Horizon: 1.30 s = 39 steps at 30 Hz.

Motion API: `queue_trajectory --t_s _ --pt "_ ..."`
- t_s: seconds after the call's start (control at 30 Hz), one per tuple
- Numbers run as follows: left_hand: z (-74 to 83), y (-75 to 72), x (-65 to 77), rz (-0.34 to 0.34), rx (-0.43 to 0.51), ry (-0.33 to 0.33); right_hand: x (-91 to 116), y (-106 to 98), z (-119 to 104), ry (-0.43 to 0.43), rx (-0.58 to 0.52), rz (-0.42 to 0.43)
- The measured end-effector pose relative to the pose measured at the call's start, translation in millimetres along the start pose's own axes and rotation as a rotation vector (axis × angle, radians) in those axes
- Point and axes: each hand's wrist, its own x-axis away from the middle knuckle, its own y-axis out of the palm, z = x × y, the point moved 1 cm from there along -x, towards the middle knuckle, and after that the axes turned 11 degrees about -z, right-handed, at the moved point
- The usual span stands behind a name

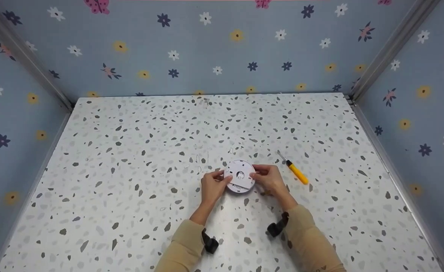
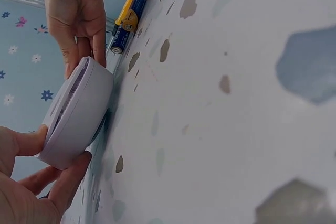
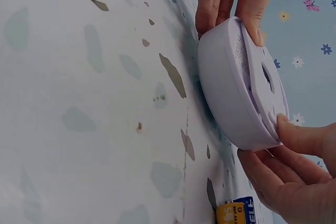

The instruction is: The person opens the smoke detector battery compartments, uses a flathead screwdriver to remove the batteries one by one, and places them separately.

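A round white smoke detector (image 1: 240,166) is held between both hands above the speckled table, its plate side with a central hole facing up. My left hand (image 1: 213,186) grips its left edge, thumb on the plate and fingers beneath. My right hand (image 1: 273,180) pinches the opposite edge the same way. In the right wrist view a narrow gap shows between the plate (image 3: 266,80) and the thicker body (image 3: 223,85). The detector's underside is hidden.
Right of the hands lies a screwdriver (image 1: 297,172) with a yellow handle, its tip pointing away. A blue and yellow battery (image 2: 128,23) lies on the table near my right hand. Flower-patterned panels (image 1: 222,49) rise at the back and both sides.
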Motion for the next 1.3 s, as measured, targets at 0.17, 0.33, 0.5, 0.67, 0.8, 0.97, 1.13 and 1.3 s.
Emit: queue_trajectory --t_s 0.17,0.33,0.5,0.67,0.8,0.97,1.13,1.3 --pt "-0.6 -0.4 -0.2 -0.013 -0.005 0.018 -1.3 -1.2 0.7 -0.002 0.029 -0.013" --pt "-0.9 -0.6 -0.8 -0.017 -0.036 0.042 -2.5 -1.8 2.2 -0.007 0.072 -0.037" --pt "0.5 -1.5 -1.5 -0.013 -0.073 0.055 -2.6 -1.4 3.2 -0.010 0.064 -0.037" --pt "-2.0 -1.0 -2.1 -0.030 -0.087 0.043 -3.2 0.5 4.7 -0.033 0.098 -0.012" --pt "-3.7 -1.2 -1.4 -0.045 -0.084 0.031 -3.6 2.0 5.7 -0.058 0.115 0.001" --pt "-3.0 -2.1 -0.4 -0.069 -0.082 0.017 -2.9 3.0 4.2 -0.050 0.152 0.007" --pt "-3.1 -2.1 -0.8 -0.093 -0.069 -0.018 -2.2 3.1 2.7 -0.027 0.115 -0.025" --pt "-3.5 -2.6 -1.8 -0.093 -0.081 -0.024 -2.0 3.5 4.3 -0.077 0.037 -0.062"
